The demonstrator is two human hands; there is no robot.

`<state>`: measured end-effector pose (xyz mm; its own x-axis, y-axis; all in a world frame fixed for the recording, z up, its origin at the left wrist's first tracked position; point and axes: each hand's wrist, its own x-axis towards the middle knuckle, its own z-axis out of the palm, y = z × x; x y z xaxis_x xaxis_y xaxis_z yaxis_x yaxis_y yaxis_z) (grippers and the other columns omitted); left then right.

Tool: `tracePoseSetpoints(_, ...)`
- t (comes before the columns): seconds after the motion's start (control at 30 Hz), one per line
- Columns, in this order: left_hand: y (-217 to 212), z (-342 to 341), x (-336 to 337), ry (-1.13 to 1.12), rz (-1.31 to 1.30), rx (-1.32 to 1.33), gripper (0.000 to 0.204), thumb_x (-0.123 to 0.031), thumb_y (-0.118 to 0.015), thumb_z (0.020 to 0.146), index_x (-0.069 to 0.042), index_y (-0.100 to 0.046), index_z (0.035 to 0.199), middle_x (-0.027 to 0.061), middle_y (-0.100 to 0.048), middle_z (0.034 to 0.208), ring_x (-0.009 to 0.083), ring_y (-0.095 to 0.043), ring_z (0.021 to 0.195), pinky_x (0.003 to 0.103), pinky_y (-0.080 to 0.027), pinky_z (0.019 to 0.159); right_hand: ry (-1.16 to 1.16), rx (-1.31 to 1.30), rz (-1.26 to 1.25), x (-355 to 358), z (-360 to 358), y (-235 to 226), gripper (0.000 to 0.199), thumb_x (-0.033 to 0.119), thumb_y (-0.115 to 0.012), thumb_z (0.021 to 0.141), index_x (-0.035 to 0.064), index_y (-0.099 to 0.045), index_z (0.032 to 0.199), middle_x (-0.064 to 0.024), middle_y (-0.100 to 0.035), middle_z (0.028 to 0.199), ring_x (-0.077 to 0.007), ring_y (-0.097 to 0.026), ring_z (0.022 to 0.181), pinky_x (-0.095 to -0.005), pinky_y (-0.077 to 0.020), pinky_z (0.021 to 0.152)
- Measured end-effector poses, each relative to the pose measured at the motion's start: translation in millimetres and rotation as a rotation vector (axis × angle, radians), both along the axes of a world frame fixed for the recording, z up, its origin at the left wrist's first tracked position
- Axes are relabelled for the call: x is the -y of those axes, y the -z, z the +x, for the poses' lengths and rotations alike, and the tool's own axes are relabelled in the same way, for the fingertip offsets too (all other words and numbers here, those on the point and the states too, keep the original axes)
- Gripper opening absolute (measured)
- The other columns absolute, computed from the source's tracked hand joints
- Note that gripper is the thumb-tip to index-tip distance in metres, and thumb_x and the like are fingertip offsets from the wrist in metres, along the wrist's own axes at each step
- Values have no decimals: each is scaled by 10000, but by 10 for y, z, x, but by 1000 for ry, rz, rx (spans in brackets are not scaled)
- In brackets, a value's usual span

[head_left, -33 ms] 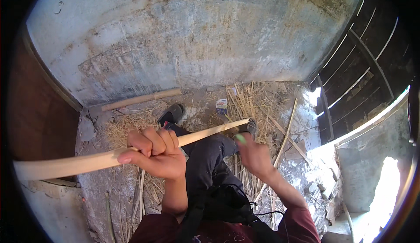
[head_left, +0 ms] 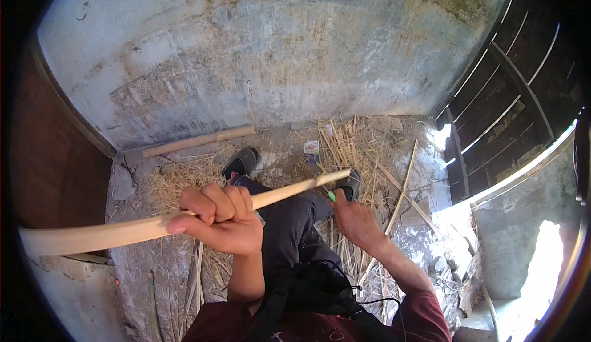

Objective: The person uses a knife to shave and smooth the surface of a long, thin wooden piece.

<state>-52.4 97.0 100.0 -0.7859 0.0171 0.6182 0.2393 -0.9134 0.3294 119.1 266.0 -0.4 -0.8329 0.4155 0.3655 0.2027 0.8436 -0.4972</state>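
Observation:
My left hand (head_left: 223, 219) is closed round a long pale bamboo strip (head_left: 104, 233), which runs from the left rim of the view to a narrow end beyond my right knee. Over that knee, the strip slants up and to the right. My right hand (head_left: 360, 224) is closed on a small green-handled knife (head_left: 332, 196). Its thin blade reaches up to the strip near its far end and shows only faintly; whether it touches the strip I cannot tell.
My legs in dark trousers (head_left: 295, 231) and dark shoes (head_left: 243, 160) are below the strip. Shavings (head_left: 169, 188) and split strips (head_left: 403, 188) litter the floor. A round pole (head_left: 200, 140) lies along the wall, near a small box (head_left: 311, 150). Dark slatted boards (head_left: 505, 96) stand at right.
My right hand, blurred before, shows sharply now and has shifted slightly to the left with the knife. The strip's far end has dipped a little. My left hand keeps its grip.

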Motion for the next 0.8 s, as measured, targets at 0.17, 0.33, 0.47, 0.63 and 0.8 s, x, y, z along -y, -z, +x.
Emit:
tracePoseSetpoints(0.17,98,26,27,-7,-68,-48,553,-656,-374,1091,-173,-320,828,-47,-217,606,74,-106,465,291,-114,422,22,335,151,44,-88,-137,192,226,-560,1079,37,-533,1063,-194,-697,710,-427,-702,604,-519,-548,522)
tracePoseSetpoints(0.33,-71,6,220,15,75,-113,538,-635,-377,1099,-170,-326,835,-40,-218,600,76,-112,467,289,-123,423,-30,125,45,-41,-137,-218,192,224,-540,1093,40,-553,1148,-194,-662,674,-420,-699,614,-552,-522,531)
tracePoseSetpoints(0.47,-115,22,201,29,87,-105,529,-626,-373,1103,-170,-328,840,-36,-218,601,73,-128,473,280,-137,422,-220,32,-438,-356,-144,161,201,236,-551,1092,49,-557,1166,-182,-665,689,-427,-684,601,-566,-501,524)
tracePoseSetpoints(0.63,-38,30,165,9,35,-89,575,-688,-305,1077,-166,-324,837,-35,-265,580,75,-149,450,275,-151,424,-79,40,27,-69,-112,-18,186,214,-626,1059,35,-605,1105,-130,-656,706,-371,-645,526,-472,-494,482)
tracePoseSetpoints(0.8,23,48,125,-1,18,-84,585,-692,-326,1071,-161,-324,826,-36,-269,575,72,-157,442,278,-142,417,-168,-104,173,254,-13,-462,181,184,-614,1054,32,-584,1146,-161,-636,641,-351,-672,551,-467,-485,482)
